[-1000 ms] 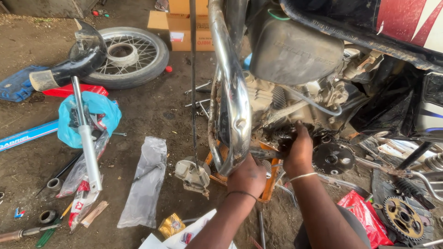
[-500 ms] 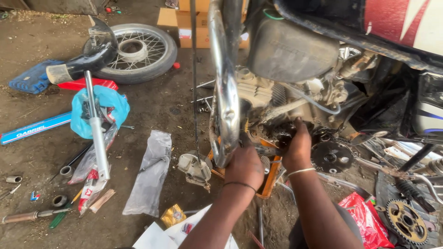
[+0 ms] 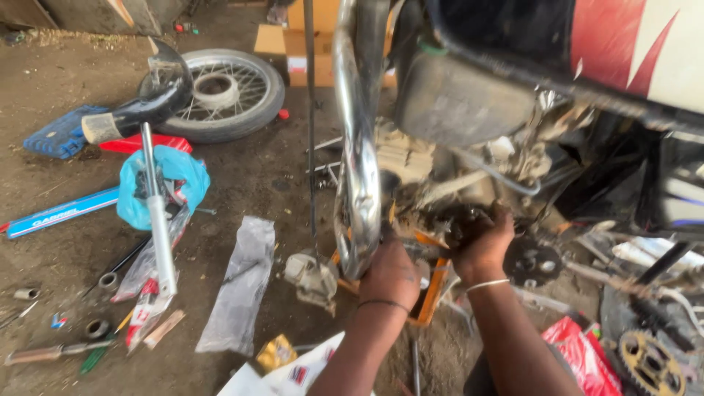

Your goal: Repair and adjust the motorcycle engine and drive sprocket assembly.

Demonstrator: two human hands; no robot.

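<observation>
Reaching under a stripped motorcycle, the left hand [image 3: 390, 275] curls closed by the chrome exhaust pipe [image 3: 357, 147]; what it holds is hidden. The right hand [image 3: 482, 246] grips the greasy, dark engine underside [image 3: 447, 213] above an orange stand [image 3: 433, 293]. Farther off lies a spoked wheel [image 3: 227, 92].

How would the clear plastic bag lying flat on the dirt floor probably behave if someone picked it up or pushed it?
The clear plastic bag lies flat and wrinkled, so it is probably thin, floppy and very light. Pushed, it would likely crumple or slide over the dirt floor rather than roll. Something slim seems to lie inside, which might shift or drop out when lifted.
</observation>
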